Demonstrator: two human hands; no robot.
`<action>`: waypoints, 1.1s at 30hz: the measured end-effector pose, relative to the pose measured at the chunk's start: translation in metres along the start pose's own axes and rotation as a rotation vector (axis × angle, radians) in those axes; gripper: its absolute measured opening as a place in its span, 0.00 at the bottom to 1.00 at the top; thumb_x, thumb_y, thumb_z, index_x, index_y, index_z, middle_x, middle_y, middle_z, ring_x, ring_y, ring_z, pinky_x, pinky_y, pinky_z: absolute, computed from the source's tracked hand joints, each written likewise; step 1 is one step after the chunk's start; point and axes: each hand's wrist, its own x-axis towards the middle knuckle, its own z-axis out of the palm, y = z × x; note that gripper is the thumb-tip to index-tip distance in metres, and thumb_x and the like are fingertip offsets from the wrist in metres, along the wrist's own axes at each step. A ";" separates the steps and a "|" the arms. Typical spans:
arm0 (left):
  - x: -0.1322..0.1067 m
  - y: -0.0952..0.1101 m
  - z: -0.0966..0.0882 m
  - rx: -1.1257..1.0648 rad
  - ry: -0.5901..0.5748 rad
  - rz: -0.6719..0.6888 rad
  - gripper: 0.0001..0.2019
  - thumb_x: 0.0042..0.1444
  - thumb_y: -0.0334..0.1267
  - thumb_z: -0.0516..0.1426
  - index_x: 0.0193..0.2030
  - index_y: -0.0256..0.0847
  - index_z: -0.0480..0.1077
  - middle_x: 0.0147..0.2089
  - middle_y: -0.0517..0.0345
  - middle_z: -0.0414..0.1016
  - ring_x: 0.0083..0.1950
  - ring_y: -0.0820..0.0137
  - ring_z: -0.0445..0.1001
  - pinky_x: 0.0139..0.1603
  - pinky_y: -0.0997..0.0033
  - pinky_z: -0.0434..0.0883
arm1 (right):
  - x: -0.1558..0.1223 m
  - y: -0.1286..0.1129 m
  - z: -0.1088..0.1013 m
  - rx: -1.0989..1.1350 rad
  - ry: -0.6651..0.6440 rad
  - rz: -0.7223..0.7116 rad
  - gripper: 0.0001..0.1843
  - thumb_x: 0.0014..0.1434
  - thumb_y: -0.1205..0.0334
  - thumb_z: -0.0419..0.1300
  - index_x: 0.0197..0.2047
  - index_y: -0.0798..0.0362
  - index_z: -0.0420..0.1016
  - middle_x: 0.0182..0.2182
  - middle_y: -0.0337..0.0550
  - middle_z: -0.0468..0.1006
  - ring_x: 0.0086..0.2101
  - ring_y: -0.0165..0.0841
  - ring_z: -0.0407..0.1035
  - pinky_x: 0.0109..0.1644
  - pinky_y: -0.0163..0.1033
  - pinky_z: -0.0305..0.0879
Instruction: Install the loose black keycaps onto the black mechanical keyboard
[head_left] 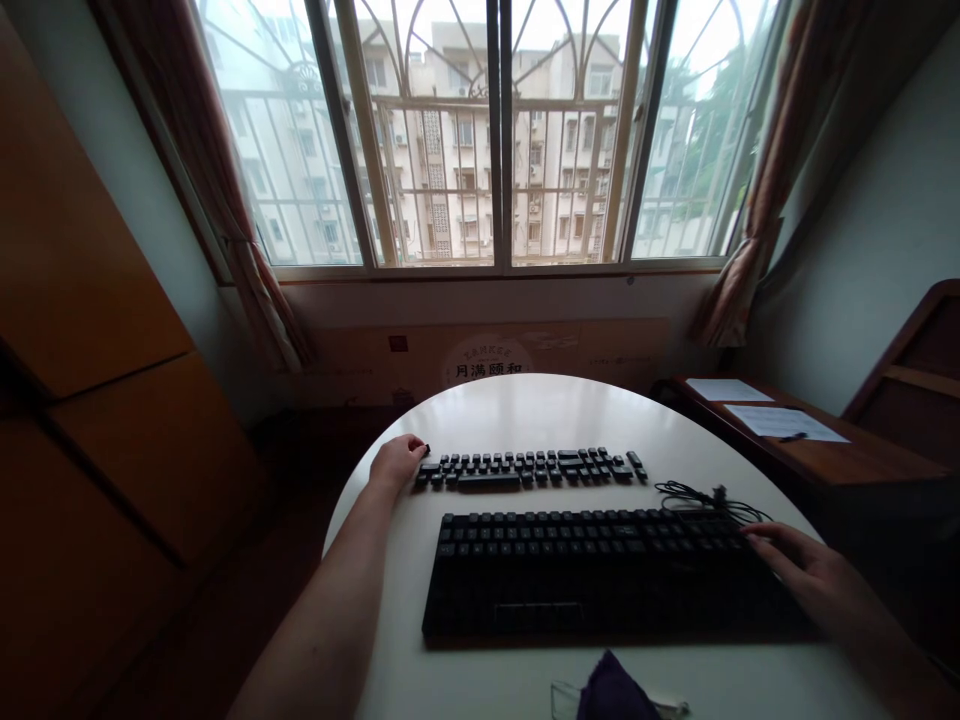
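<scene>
Beneath wide, metal-framed sliding windows [503,150] stands a round, glossy white table [525,415]. Forearm stretched well forward, the left hand [399,462] pinches a small black plastic keycap [427,449] beside rows of loose black keycaps [489,482]. Nearer lies a black rectangular keyboard [600,587], partly stripped; the right hand [799,562] reaches in from the side, fingertips at its right end, grip unclear. White paper sheets [784,422] lie on a brown wooden side table [862,465].
</scene>
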 end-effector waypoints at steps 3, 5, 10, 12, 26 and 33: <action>-0.001 0.000 -0.001 -0.004 -0.001 0.012 0.16 0.67 0.43 0.57 0.57 0.40 0.70 0.58 0.48 0.72 0.53 0.62 0.75 0.52 0.55 0.75 | -0.003 0.000 -0.001 0.021 -0.088 0.060 0.27 0.47 0.39 0.68 0.43 0.50 0.84 0.44 0.46 0.82 0.49 0.53 0.74 0.37 0.39 0.76; -0.001 0.000 -0.001 -0.010 -0.005 0.019 0.16 0.67 0.43 0.57 0.57 0.40 0.70 0.58 0.48 0.72 0.53 0.62 0.75 0.52 0.55 0.75 | -0.003 0.000 -0.001 0.024 -0.081 0.072 0.28 0.47 0.38 0.68 0.43 0.50 0.83 0.45 0.47 0.81 0.49 0.54 0.74 0.37 0.39 0.76; -0.001 -0.003 0.004 -0.029 0.005 0.006 0.16 0.67 0.43 0.57 0.58 0.40 0.70 0.58 0.48 0.72 0.53 0.62 0.75 0.52 0.54 0.75 | -0.005 -0.005 -0.001 0.008 -0.067 0.074 0.31 0.47 0.37 0.67 0.46 0.51 0.82 0.41 0.47 0.82 0.46 0.53 0.75 0.37 0.40 0.75; 0.000 -0.005 0.006 -0.037 0.003 -0.005 0.16 0.67 0.43 0.57 0.58 0.40 0.70 0.58 0.48 0.72 0.53 0.62 0.74 0.52 0.54 0.75 | -0.007 -0.009 -0.002 -0.009 -0.049 0.074 0.30 0.48 0.37 0.66 0.46 0.50 0.81 0.40 0.46 0.82 0.45 0.53 0.75 0.37 0.40 0.74; 0.003 -0.013 0.011 -0.271 -0.019 -0.059 0.17 0.66 0.43 0.58 0.58 0.39 0.69 0.58 0.48 0.72 0.53 0.61 0.75 0.52 0.54 0.76 | -0.011 -0.009 -0.005 -0.090 -0.036 0.078 0.28 0.50 0.36 0.63 0.44 0.48 0.82 0.45 0.45 0.81 0.51 0.54 0.72 0.41 0.42 0.73; 0.003 -0.023 0.000 -0.539 0.072 -0.111 0.18 0.66 0.43 0.58 0.59 0.38 0.68 0.57 0.48 0.72 0.53 0.61 0.75 0.51 0.53 0.76 | -0.011 -0.009 -0.007 -0.098 -0.050 0.090 0.28 0.51 0.36 0.63 0.46 0.48 0.83 0.46 0.46 0.81 0.52 0.55 0.71 0.38 0.41 0.73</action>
